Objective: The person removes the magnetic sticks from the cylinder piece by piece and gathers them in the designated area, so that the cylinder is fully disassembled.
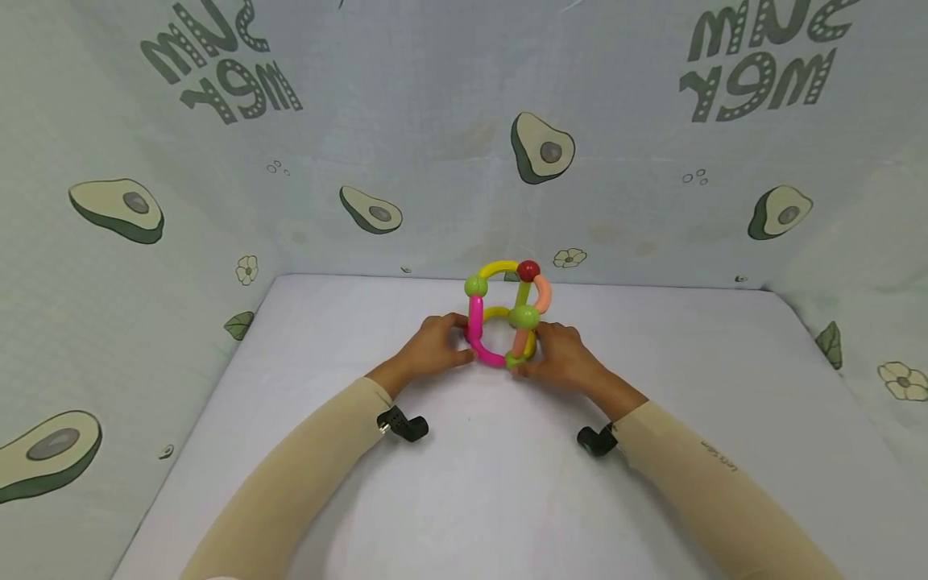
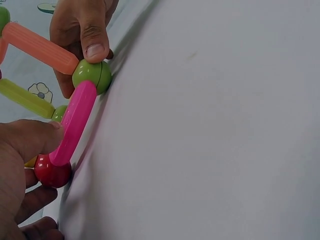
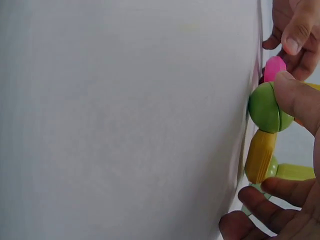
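A cage-like toy structure of coloured rods and balls (image 1: pixel 475 314) stands on the white table in the head view. My left hand (image 1: pixel 432 346) grips its lower left corner. In the left wrist view that thumb lies on a curved pink rod (image 2: pixel 76 120), with fingers by a red ball (image 2: pixel 53 171). My right hand (image 1: pixel 567 359) holds the lower right corner, its thumb pressing a green ball (image 3: pixel 265 107) beside a yellow rod (image 3: pixel 260 156). On top sit a red ball (image 1: pixel 528 271) and a yellow rod (image 1: pixel 499 268). Fingers partly hide the lower parts.
The white-covered table (image 1: pixel 464 483) stretches around both arms. Behind it hangs a pale cloth (image 1: pixel 449 121) printed with avocados and letters, with more cloth at both sides. A small black device sits at each wrist, the left one (image 1: pixel 403 424) and the right one (image 1: pixel 598 441).
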Motion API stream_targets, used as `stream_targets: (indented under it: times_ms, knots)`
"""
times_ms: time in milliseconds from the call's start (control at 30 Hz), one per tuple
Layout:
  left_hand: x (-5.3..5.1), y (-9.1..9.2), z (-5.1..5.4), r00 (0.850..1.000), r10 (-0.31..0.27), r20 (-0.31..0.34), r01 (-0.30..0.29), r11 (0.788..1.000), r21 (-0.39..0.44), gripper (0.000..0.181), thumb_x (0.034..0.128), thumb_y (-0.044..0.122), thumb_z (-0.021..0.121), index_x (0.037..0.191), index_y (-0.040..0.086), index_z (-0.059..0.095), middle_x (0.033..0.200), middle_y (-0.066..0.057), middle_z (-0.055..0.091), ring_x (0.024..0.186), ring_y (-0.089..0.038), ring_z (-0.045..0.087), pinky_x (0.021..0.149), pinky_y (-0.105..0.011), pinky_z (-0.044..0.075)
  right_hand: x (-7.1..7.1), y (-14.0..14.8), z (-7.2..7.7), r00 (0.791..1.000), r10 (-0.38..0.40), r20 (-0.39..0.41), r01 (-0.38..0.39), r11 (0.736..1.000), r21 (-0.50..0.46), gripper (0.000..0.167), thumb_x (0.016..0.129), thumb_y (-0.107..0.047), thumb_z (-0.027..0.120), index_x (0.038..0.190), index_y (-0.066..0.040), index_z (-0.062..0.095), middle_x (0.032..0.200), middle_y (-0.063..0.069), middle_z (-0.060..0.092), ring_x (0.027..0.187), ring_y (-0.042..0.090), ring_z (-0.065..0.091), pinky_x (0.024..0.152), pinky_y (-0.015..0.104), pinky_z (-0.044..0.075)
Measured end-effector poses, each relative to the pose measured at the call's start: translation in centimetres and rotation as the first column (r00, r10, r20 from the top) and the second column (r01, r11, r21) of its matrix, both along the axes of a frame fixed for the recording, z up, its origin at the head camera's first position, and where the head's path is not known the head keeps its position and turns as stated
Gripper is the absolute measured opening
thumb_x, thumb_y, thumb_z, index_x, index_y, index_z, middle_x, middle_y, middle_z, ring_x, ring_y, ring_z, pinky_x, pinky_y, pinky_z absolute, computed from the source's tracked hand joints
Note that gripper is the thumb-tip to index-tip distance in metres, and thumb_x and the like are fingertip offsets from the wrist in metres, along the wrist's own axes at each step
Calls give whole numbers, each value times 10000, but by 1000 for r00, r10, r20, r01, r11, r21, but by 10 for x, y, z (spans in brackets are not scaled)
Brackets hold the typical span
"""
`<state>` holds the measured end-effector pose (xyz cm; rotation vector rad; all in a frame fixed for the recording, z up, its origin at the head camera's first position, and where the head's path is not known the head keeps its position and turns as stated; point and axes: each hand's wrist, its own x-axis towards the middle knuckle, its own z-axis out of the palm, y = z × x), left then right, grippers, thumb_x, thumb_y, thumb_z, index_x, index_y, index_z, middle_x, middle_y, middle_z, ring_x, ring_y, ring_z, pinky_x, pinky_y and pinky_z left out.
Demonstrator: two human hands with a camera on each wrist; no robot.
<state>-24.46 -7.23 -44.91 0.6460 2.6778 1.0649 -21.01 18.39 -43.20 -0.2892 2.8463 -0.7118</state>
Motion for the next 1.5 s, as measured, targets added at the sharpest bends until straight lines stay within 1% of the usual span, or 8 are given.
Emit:
stream_targets:
  times_ms: [167,300,567,867,1033,1200,1367,1500]
  knots:
    - [4,-1,0,1000,-2,0,2,1000,-6,570,898,244,791,1382,30,577,1225,-30,659,1281,-277,497,1134,-443,355,-1,4,1,1000,2,18,-2,1000,-13,881,814,-394,873,1472,28,466,1409,228,544,1316,452,420,998,599,471]
    - [7,-4,0,1000,-10,2,10,1000,-15,588,900,265,795,1391,34,569,1251,-40,646,1282,-279,489,1131,-446,361,1,6,2,1000,-1,23,2,1000,-19,882,819,-376,871,1483,36,462,1426,233,536,1337,461,414,1014,604,458]
    - [15,-6,1,999,-35,-28,34,999,-35,637,902,270,795,1429,21,537,1297,-62,636,1282,-279,497,1140,-438,347,3,9,4,999,-19,32,21,999,-41,785,832,-333,867,1432,37,520,1352,218,594,1314,440,459,1036,608,438]
    - [22,-7,0,997,-57,-43,55,997,-62,599,904,268,795,1405,20,580,1331,-77,637,1311,-295,493,1150,-433,336,4,15,4,999,-24,36,26,998,-62,665,848,-305,850,1360,28,587,1320,201,614,1261,412,509,1034,586,446]
    - [27,-7,0,996,-72,-44,70,996,-58,593,906,258,794,1405,18,580,1326,-72,636,1305,-290,495,1144,-440,344,4,20,4,1000,4,5,-3,996,-86,590,861,-290,835,1309,31,624,1278,211,636,1196,406,561,1014,572,460]
    - [31,-8,0,997,-74,-37,72,996,-54,594,909,254,792,1410,21,575,1339,-69,628,1311,-287,490,1139,-438,353,4,21,3,1000,1,-5,-2,996,-86,523,879,-269,816,1285,7,638,1212,172,657,1114,359,591,977,535,485]
    - [35,-7,1,997,-74,-28,72,996,-55,589,915,255,786,1410,19,574,1345,-76,626,1313,-297,482,1129,-428,370,3,20,5,999,-26,18,28,995,-92,438,897,-221,780,1265,-29,639,1046,105,683,975,285,624,874,470,525]
    - [38,-7,2,996,-79,-32,77,995,-59,575,920,253,780,1407,22,578,1339,-75,627,1310,-297,479,1119,-429,385,2,20,6,999,-40,27,42,994,-97,409,920,-186,736,1271,-7,629,971,88,689,890,252,632,802,431,535]
